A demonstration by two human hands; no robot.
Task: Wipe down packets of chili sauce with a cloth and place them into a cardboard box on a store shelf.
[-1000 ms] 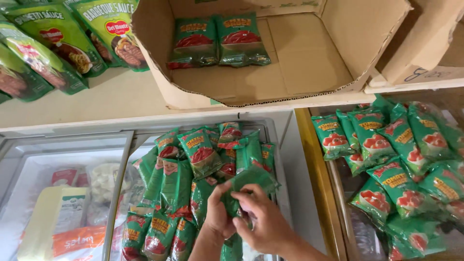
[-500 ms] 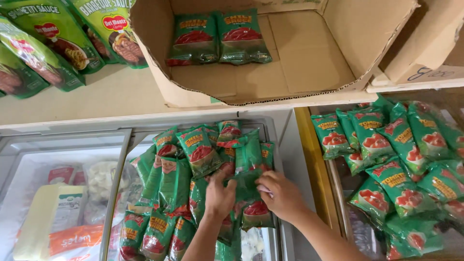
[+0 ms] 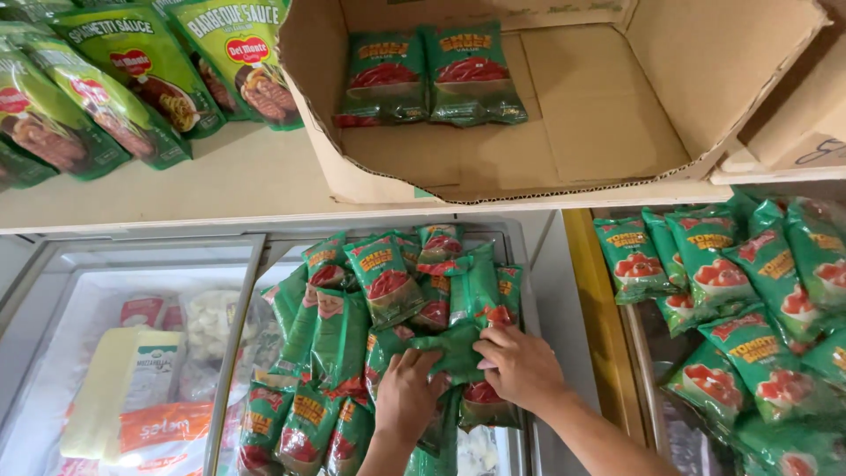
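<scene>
Both my hands rest on a heap of small green sauce pouches with red pictures (image 3: 388, 291), piled on the glass lid of a chest freezer (image 3: 132, 264). My left hand (image 3: 407, 395) grips the lower end of one green pouch (image 3: 454, 348). My right hand (image 3: 520, 363) closes over the same pouch from the right. Above, an open cardboard box (image 3: 608, 115) on a wooden shelf (image 3: 220, 185) holds two more green pouches (image 3: 430, 78) side by side at its back left.
Larger green sauce pouches (image 3: 132, 79) lean on the shelf at the upper left. Several green tomato pouches (image 3: 749, 300) fill a shelf at the right. Under the freezer lid lie white and orange packs (image 3: 132, 397). A yellow wooden upright (image 3: 595, 300) separates freezer and right shelf.
My hands shifted over the heap and now both close on one pouch near its middle. The camera view dipped slightly, and the pile looks rearranged.
</scene>
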